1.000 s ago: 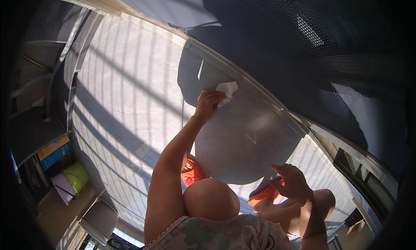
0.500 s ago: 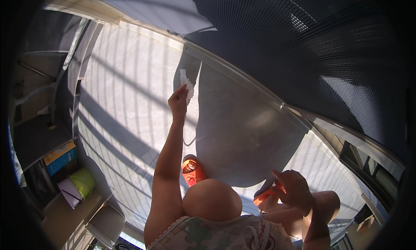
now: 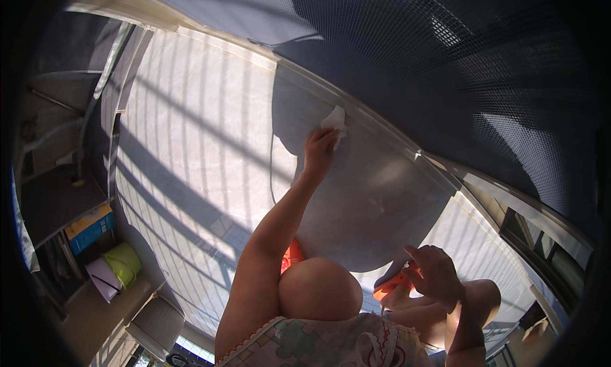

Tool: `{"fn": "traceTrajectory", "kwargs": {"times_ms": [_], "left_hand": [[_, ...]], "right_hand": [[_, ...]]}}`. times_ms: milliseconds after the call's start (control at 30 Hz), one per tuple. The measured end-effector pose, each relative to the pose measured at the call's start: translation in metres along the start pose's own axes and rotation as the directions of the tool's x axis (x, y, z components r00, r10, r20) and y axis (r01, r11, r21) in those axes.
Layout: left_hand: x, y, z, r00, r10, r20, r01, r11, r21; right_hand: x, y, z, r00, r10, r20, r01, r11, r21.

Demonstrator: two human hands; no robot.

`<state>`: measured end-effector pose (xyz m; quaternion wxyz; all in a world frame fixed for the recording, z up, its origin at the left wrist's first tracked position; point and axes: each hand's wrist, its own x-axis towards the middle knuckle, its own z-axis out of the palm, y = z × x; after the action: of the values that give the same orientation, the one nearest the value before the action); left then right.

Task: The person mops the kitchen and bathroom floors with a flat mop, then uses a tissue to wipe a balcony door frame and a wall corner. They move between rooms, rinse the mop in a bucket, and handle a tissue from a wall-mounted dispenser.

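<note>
In my left hand (image 3: 320,152), a crumpled white tissue or wipe (image 3: 335,117) is pinched between the fingers. That arm reaches forward over the pale floor (image 3: 210,112), close to the frame edge at the foot of the dark mesh screen (image 3: 394,55). I cannot tell whether the tissue touches the floor. My right hand (image 3: 436,276) hangs above my bent leg, its fingers loosely curved and apart with nothing visible in them. Below it an orange sandal (image 3: 393,285) shows on one foot; another orange sandal (image 3: 291,255) is partly hidden by my left arm and knee.
At the left stand a lime-green bucket (image 3: 123,264), a lilac container (image 3: 104,279) and a blue and orange box (image 3: 91,229). A pale ribbed seat or chair (image 3: 157,322) is at the lower left. A light rail (image 3: 417,155) runs along the screen's base. Shadow stripes cross the floor.
My left hand has swung to the right with the tissue, from the sunlit floor into the shadow by the screen's frame. My right hand has barely shifted.
</note>
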<state>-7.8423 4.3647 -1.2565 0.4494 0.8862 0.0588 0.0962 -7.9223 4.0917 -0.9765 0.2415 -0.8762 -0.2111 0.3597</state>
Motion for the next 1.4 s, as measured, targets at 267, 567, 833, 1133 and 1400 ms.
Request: {"fn": "traceTrajectory", "kwargs": {"times_ms": [267, 567, 833, 1133, 1400], "left_hand": [[0.032, -0.005, -0.013, 0.855, -0.434, 0.284, 0.517, 0.760, -0.394], [-0.003, 0.010, -0.081, 0.728, -0.213, 0.652, 0.460, -0.554, -0.694], [-0.055, 0.041, -0.098, 0.632, -0.215, 0.744, 0.506, -0.613, -0.607], [-0.084, 0.028, -0.102, 0.458, -0.551, 0.697, 0.645, -0.334, -0.688], [-0.059, 0.034, -0.108, 0.572, -0.592, 0.568, 0.719, 0.028, -0.695]], "right_hand": [[0.016, -0.005, 0.008, 0.995, -0.098, -0.033, 0.098, 0.995, -0.028], [0.074, -0.014, 0.028, 0.975, 0.170, 0.143, -0.212, 0.907, 0.365], [0.233, -0.053, 0.079, 0.963, 0.266, 0.036, -0.101, 0.238, 0.966], [0.209, -0.056, 0.120, 0.829, 0.460, -0.318, -0.098, 0.679, 0.727], [0.217, -0.049, 0.120, 0.862, 0.366, -0.351, 0.051, 0.626, 0.778]]}}
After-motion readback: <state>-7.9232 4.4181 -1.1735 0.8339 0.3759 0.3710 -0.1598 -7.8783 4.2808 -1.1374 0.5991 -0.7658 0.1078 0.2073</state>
